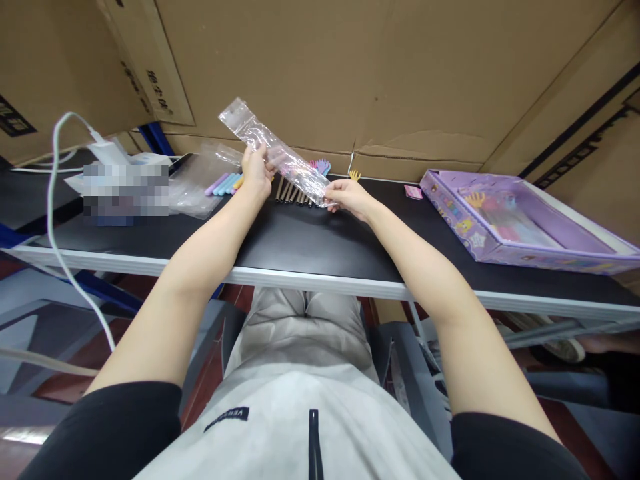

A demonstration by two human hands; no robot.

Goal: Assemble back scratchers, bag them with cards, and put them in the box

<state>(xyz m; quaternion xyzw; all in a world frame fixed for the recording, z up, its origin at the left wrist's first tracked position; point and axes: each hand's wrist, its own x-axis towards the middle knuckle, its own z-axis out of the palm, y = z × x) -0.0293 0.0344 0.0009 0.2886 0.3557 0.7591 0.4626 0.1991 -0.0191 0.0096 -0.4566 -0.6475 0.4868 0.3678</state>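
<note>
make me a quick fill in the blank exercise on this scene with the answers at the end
1. The left hand and the ____ hand both hold the clear wrapper.
2. The open box is mainly ____ in colour.
3. The tabletop is ____ in colour.
4. The looping cable at the far left of the view is ____ in colour.

Missing words: right; purple; black; white.
</note>
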